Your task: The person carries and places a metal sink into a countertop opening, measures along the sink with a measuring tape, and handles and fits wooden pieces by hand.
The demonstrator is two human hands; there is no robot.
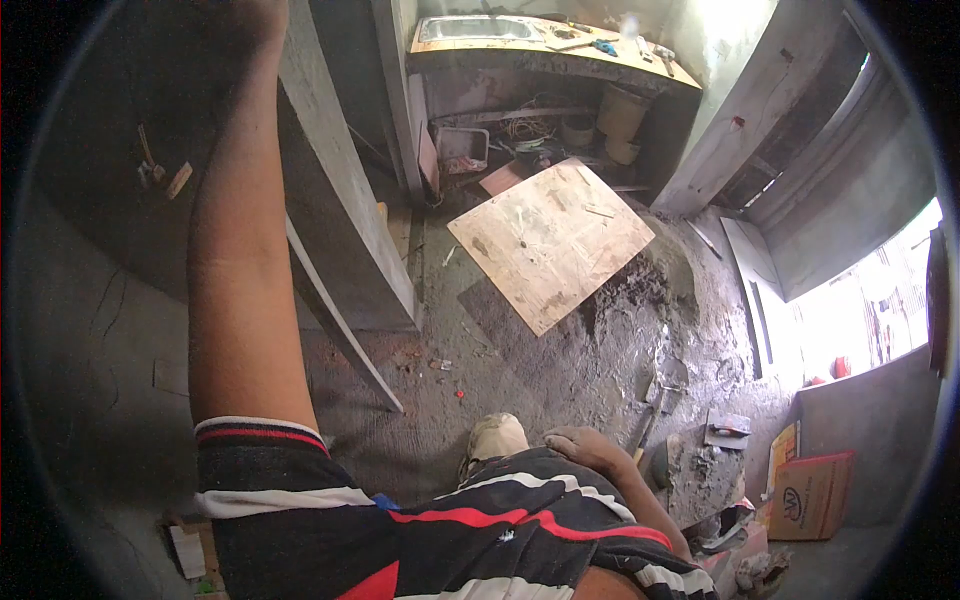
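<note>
My left arm reaches up along the left side of the head view. My left hand (262,10) is mostly cut off by the top edge, so its fingers and anything in them are hidden. It is near a dark wall and a grey pillar (345,170). My right hand (590,447) lies on my leg by the knee, fingers laid flat and holding nothing. To its right are a long-handled tool (652,410), a plastering trowel (728,430) and a mortar-smeared board (705,480).
A stained plywood sheet (550,245) lies ahead, with wet mortar (650,300) beside it. A thin strip (345,320) leans by the pillar. At the back stands a counter with a sink (478,29) and tools. A cardboard box (812,495) sits at right.
</note>
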